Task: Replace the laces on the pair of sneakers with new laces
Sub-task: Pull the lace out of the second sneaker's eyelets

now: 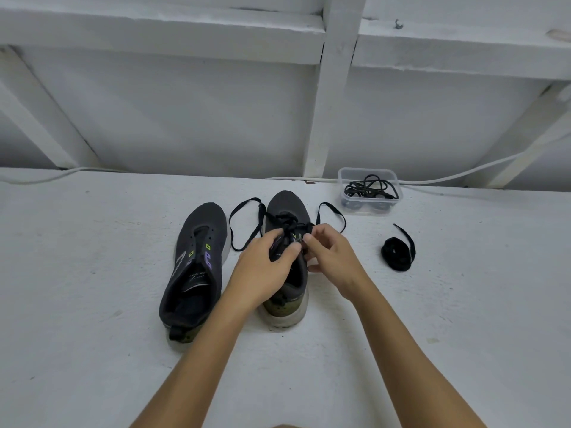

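Note:
Two dark grey sneakers stand side by side on the white surface, toes pointing away from me. The left sneaker point(197, 261) has no lace and its eyelets are bare. The right sneaker point(287, 208) carries a black lace point(244, 223) threaded through its eyelets, with loose ends looping out on both sides. My left hand point(262, 270) and my right hand point(330, 257) are over the upper eyelets of this sneaker, each pinching the lace at its tongue. The lower part of the tongue is hidden by my hands.
A coiled black lace point(397, 253) lies to the right of the sneakers. A clear plastic container point(369, 208) holding more tangled black laces stands at the back right. A white cable point(463, 174) runs along the wall behind.

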